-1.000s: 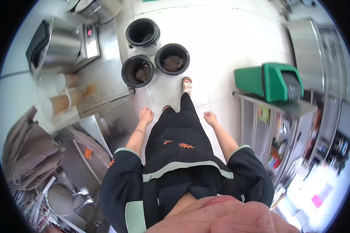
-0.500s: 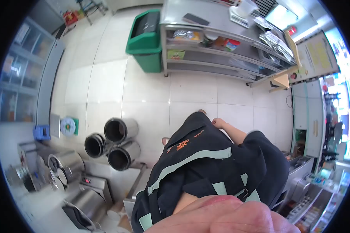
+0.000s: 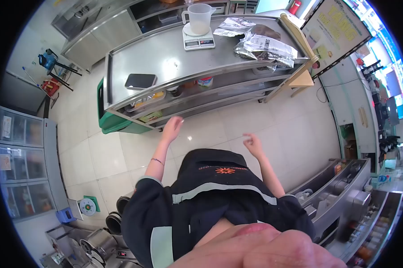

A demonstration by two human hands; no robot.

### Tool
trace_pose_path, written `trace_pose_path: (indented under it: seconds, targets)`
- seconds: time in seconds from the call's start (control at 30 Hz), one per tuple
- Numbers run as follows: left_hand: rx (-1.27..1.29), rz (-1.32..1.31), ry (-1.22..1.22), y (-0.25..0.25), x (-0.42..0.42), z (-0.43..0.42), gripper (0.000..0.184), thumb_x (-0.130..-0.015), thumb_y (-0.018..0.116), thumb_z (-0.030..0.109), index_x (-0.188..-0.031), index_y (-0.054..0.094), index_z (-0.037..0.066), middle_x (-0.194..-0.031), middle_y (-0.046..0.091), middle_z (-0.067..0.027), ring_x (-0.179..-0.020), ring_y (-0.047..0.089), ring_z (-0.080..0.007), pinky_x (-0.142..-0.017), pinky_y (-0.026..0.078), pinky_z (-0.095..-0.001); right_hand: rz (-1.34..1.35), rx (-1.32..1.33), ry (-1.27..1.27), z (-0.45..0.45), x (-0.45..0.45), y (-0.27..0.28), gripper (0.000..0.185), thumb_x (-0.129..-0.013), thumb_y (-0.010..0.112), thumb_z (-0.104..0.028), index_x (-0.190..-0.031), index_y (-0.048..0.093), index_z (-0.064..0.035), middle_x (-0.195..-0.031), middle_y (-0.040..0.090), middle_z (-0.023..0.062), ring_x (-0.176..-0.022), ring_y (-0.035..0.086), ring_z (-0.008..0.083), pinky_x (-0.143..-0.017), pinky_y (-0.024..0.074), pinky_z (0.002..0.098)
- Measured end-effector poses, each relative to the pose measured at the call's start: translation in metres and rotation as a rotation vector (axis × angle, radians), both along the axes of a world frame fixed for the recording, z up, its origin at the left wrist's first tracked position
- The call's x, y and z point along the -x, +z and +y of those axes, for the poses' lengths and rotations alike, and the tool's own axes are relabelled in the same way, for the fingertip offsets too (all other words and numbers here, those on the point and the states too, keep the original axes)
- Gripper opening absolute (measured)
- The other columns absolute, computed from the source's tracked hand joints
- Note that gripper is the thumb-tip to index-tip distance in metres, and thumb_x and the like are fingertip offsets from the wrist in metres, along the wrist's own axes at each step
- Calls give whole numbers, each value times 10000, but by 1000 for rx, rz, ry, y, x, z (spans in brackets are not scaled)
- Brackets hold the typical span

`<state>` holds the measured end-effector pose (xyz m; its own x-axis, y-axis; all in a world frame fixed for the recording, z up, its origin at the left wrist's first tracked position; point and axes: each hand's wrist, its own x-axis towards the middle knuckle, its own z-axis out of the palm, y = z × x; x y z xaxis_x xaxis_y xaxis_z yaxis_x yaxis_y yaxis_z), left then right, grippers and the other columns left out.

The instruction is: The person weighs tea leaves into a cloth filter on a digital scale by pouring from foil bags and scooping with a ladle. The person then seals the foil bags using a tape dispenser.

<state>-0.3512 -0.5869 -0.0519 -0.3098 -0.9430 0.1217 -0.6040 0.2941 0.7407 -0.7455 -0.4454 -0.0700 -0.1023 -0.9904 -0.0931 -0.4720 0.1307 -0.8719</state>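
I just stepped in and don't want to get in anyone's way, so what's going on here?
One person is facing a metal table, with both the left hand and the right hand empty and short of it. On top, a jug sits on a small scale, with silver bags to the right and a phone near the left end. Nobody is handling any of them.

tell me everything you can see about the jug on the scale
The jug is whitish and translucent, apparently plastic, with a wide rim, a body that narrows towards the base and a looped handle on the picture's left side. It stands upright on the white scale, near the far edge of the steel table, with the silvery packets off to its right. Neither hand touches it. Any contents or markings are too unclear to tell.
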Motion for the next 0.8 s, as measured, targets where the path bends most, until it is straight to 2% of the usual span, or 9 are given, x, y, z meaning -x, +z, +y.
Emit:
trace_pose_path:
  seconds: [0.13,0.23,0.37,0.43,0.47,0.57,0.63,0.77,0.8]
  targets:
    - [207,117,-377,98,72,-58,118,-852,640,132,-896,573,46,-984,646,-90,-907,606,-241,-784,483,-319,128,321,-198,-101,3,105,493,-701,724,-70,-1172,580,-102,-1230,561,65,-963,604,185,-765,474,300]
    - [173,177,-422,135,86,-111,112,-819,665,91,-872,574,54,-995,653,-85,-917,604,-249,-799,479,-330,442,688,-225,-193,-2,167,654,-639,756,-71,-1254,539,-119,-1322,482,120,-1154,515,259,-821,454,318]
    - [297,195,-463,155,102,-190,109,-805,662,53,-877,580,53,-989,655,-92,-926,601,-266,-827,469,-339,709,755,-203,-317,-17,206,714,-632,785,-165,-1294,519,-188,-1358,441,152,-1213,455,337,-904,417,398]
    - [291,236,-510,165,109,-215,110,-808,664,58,-883,583,56,-995,656,-88,-929,605,-251,-813,473,-331,977,574,-163,-370,-16,200,759,-636,782,-236,-1327,469,-260,-1418,371,142,-1256,406,328,-971,332,465]
    - [293,250,-535,169,111,-229,110,-810,664,60,-886,584,58,-998,656,-85,-931,607,-244,-807,475,-328,1131,657,-166,-393,-5,190,573,-696,719,-193,-1242,552,-243,-1290,524,123,-1164,507,309,-885,412,430]
    - [152,315,-570,176,116,-257,103,-816,663,65,-884,586,62,-1009,657,-74,-927,609,-210,-769,481,-309,1039,404,-67,-443,56,170,358,-740,646,-131,-1084,653,-230,-1048,659,100,-999,611,281,-763,478,392]
    - [114,324,-558,179,123,-276,90,-830,655,76,-890,591,56,-979,665,-64,-883,613,-171,-723,475,-284,952,728,-238,-447,85,191,198,-747,596,-90,-911,685,-153,-811,679,102,-817,654,290,-665,502,393]
    - [104,400,-505,175,167,-320,96,-846,656,138,-879,615,58,-828,660,-58,-742,627,-171,-651,480,-292,906,630,-543,-450,169,234,155,-768,614,-152,-867,652,-38,-775,638,192,-729,621,388,-642,484,440]
    - [90,410,-491,173,182,-331,104,-849,655,151,-881,616,60,-817,658,-60,-724,626,-178,-638,479,-295,917,595,-604,-449,197,240,160,-783,592,-153,-904,664,-77,-784,643,179,-733,620,385,-646,488,442]
